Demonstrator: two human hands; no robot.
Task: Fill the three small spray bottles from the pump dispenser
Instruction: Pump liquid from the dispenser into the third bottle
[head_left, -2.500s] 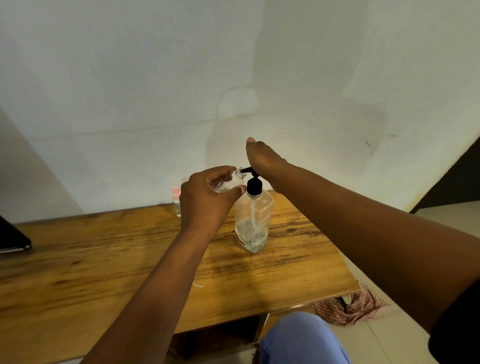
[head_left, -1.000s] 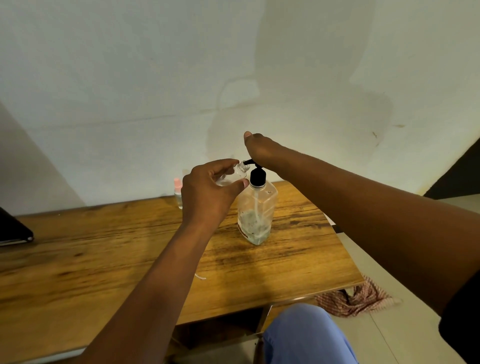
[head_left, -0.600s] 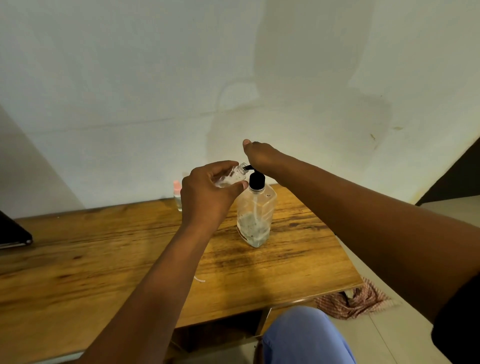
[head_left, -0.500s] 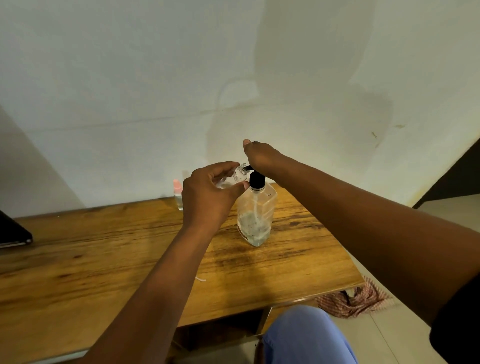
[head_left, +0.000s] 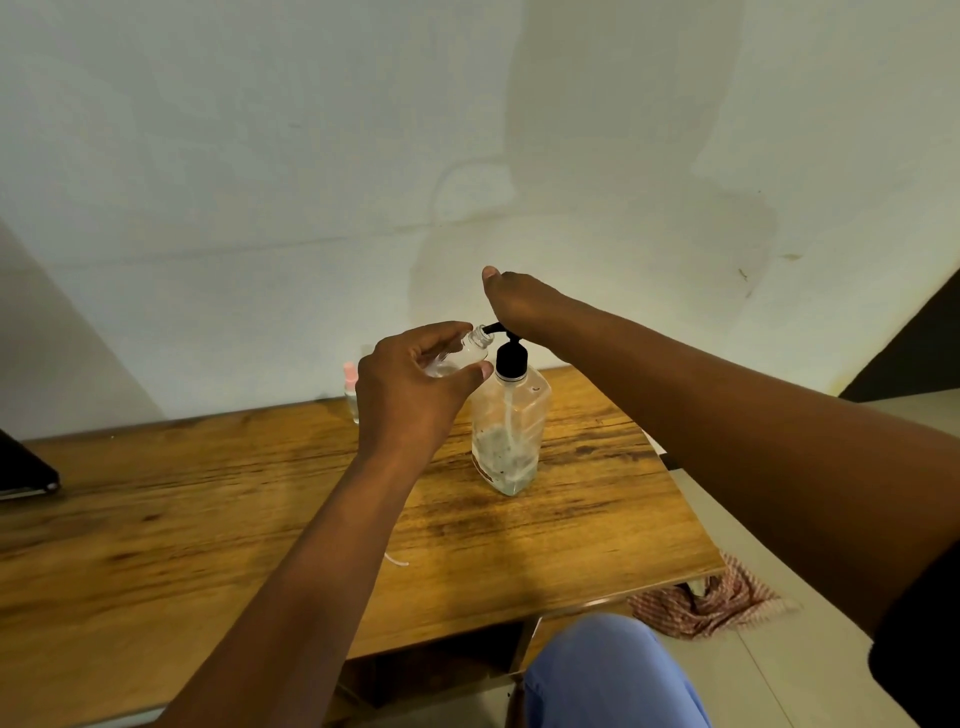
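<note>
Your left hand (head_left: 410, 400) fingers curl round the tilted bottle (head_left: 470, 349), holding its open mouth at the spout so liquid lands inside, while your right hand (head_left: 519, 306) presses the dispenser (head_left: 511, 436) standing mid-table (head_left: 156, 519), finger pose hidden.

The left hand (head_left: 410, 395) hides most of the small bottle (head_left: 470, 349).

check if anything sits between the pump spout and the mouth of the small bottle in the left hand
Nothing visible does. The left hand holds the small bottle tilted, its open mouth right at the tip of the pump spout, with no cap on it. The right hand rests on the pump head.
</note>
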